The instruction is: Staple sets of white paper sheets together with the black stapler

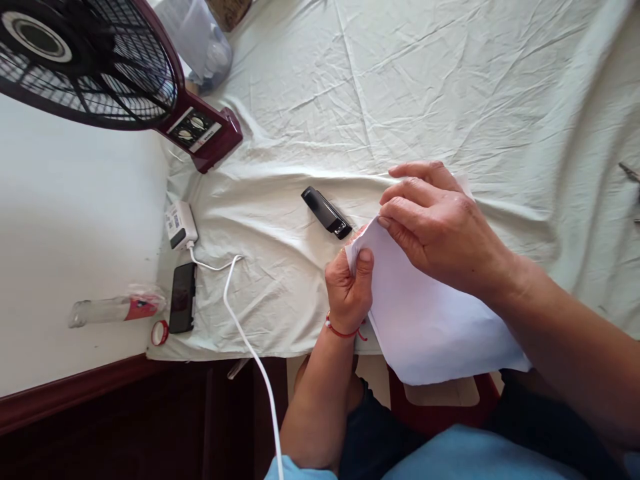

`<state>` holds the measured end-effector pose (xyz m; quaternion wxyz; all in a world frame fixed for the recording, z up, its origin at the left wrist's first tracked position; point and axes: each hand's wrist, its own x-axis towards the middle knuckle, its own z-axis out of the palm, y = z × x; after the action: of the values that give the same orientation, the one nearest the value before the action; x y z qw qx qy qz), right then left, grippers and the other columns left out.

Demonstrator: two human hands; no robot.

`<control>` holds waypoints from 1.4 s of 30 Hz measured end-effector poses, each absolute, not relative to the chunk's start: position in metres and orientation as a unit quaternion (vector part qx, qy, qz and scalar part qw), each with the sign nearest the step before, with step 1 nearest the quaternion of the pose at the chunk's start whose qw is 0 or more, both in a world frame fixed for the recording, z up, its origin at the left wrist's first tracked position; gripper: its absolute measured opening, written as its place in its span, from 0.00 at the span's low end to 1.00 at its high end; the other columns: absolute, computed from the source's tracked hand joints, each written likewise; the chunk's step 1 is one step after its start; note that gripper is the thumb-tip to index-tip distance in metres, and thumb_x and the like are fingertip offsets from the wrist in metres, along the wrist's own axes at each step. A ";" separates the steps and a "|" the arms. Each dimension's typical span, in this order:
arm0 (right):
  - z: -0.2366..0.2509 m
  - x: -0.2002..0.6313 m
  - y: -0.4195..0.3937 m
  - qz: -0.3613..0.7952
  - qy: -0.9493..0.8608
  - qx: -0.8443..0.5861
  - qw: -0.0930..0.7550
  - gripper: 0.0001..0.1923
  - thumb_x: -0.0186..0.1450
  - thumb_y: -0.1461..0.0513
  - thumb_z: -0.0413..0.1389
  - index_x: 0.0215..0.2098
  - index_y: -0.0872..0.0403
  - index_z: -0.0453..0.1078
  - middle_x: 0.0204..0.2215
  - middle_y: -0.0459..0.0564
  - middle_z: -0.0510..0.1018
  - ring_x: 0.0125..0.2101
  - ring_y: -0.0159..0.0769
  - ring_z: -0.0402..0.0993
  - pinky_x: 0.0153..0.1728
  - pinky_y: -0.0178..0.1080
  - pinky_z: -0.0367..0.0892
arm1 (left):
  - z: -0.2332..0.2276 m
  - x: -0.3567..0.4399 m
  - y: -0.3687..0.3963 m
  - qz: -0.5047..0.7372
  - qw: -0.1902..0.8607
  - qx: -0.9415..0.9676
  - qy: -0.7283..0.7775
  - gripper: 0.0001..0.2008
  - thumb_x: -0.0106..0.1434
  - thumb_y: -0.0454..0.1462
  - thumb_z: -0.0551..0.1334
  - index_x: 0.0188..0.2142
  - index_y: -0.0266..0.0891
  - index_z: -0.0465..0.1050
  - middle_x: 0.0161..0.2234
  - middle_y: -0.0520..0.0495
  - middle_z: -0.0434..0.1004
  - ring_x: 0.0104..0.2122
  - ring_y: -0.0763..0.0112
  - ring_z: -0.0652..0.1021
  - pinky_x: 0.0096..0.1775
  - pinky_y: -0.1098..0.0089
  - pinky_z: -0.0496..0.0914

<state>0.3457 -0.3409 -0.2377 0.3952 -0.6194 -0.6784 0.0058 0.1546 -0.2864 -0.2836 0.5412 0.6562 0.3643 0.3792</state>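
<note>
Both hands hold a stack of white paper sheets (430, 320) over the near edge of a table covered with a pale green cloth (400, 87). My left hand (349, 287) pinches the stack's top left corner between thumb and fingers; a red string is tied around its wrist. My right hand (435, 223) lies on top of the sheets, its fingertips pressing the same corner. A black stapler (326, 212) lies on the cloth just left of that corner, apart from both hands.
A dark red fan (115, 73) stands at the far left. Near it lie a white charger (180, 225) with a cable (250, 333), a black phone (183, 297), a plastic bottle (115, 310) and a small red tape roll (159, 332). A clear container (200, 40) stands behind.
</note>
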 end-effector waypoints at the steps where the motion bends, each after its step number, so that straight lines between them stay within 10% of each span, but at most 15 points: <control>1: -0.237 0.345 -0.341 0.004 -0.677 -0.619 0.398 0.10 0.76 0.66 0.52 0.39 0.51 0.75 0.46 0.53 0.83 0.67 0.53 0.70 0.63 0.59 0.69 | -0.284 0.154 -0.287 0.381 0.539 0.656 0.366 0.19 0.73 0.52 0.66 0.34 0.41 0.76 0.26 0.52 0.71 0.29 0.70 0.75 0.32 0.70 0.71; 6: -0.235 0.342 -0.342 -0.010 -0.675 -0.611 0.413 0.08 0.74 0.66 0.56 0.38 0.51 0.76 0.45 0.52 0.83 0.67 0.53 0.70 0.63 0.58 0.70 | -0.284 0.153 -0.287 0.383 0.533 0.652 0.380 0.25 0.74 0.53 0.65 0.27 0.40 0.67 0.24 0.54 0.61 0.23 0.75 0.62 0.25 0.71 0.58; 42: -0.223 0.336 -0.345 0.000 -0.651 -0.633 0.420 0.09 0.75 0.57 0.57 0.44 0.44 0.81 0.44 0.50 0.86 0.59 0.50 0.75 0.58 0.57 0.73 | -0.281 0.157 -0.293 0.403 0.595 0.577 0.388 0.29 0.73 0.63 0.57 0.38 0.42 0.81 0.25 0.50 0.74 0.24 0.69 0.73 0.26 0.69 0.67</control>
<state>0.3356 -0.3455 -0.2229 0.4196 -0.6328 -0.6507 -0.0004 0.1571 -0.2927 -0.2811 0.5952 0.5769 0.3876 0.4033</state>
